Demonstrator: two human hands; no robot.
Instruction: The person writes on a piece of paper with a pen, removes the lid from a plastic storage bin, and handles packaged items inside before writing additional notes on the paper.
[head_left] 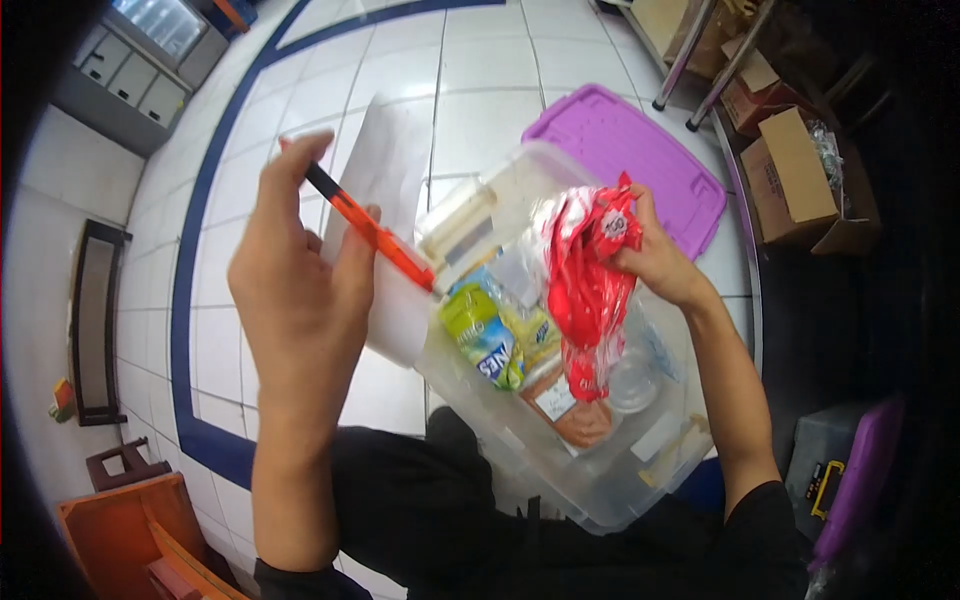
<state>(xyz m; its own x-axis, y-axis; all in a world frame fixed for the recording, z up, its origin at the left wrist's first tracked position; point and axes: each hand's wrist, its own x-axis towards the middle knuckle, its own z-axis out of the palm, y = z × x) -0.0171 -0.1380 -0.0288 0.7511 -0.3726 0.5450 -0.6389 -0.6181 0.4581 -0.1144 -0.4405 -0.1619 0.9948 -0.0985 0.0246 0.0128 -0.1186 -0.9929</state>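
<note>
My left hand (305, 255) is raised at the left, its fingers closed around an orange and black pen (375, 232). Behind the pen a white sheet of paper (385, 165) slants down toward the box; I cannot tell if this hand also grips it. My right hand (660, 255) clutches a crumpled red plastic packet (592, 270) by its upper end, above a clear plastic box (590, 505). Inside the box lie a green and blue pouch (482, 335), a yellow packet (538, 335), a brown labelled packet (580, 422) and a clear round tub (634, 385).
A purple lid (640, 150) lies on the white tiled floor beyond the box. Open cardboard boxes (790, 175) stand at the right by metal shelf legs (690, 60). An orange stool (130, 530) is at the lower left, and another purple-lidded container (835, 460) at the lower right.
</note>
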